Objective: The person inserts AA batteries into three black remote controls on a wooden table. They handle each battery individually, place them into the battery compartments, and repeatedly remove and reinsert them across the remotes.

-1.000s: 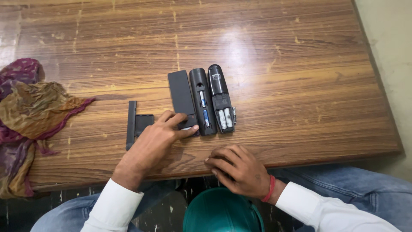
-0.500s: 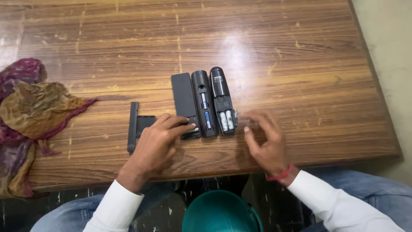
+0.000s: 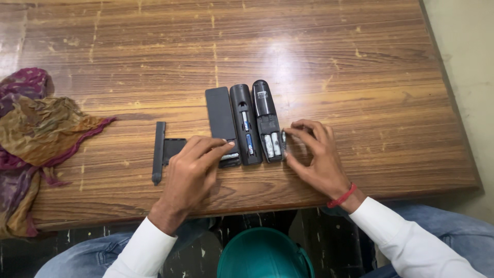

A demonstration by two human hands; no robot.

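Near the front edge of the wooden table (image 3: 360,77): three black remotes lie face down, side by side, long axes running away from the person, tilted a touch to the left.

Right remote (image 3: 267,121): rounded top, battery bay open at the near end with two silvery cells sitting in it. This is the one the right hand is on.

Right hand (image 3: 314,154): sits just to the right of that remote, so the bay lies to the left of the fingers. Thumb and forefinger (image 3: 296,131) are pinched close together right at the bay's right edge, touching it, around something small and pale. Could be a third cell or a spring clip, honestly can't tell.

Middle remote (image 3: 244,123): cover off too, one blue-banded cell visible in its bay. Nobody's touching it.

Left remote (image 3: 222,123): flat rectangular back, its near end under the left fingers.

Left hand (image 3: 193,170): fingers stretched forward and lying flat, tips pressing down on the near end of the left remote. Holding nothing, more like pinning it.

Which hand is nearer: right hand for the open bay, no contest; left is busy two remotes over.

Loose covers (image 3: 163,149): a long thin black strip and a squarish black piece, just left of the left hand.

Cloth (image 3: 36,134): crumpled maroon and mustard fabric at the far left, well apart.
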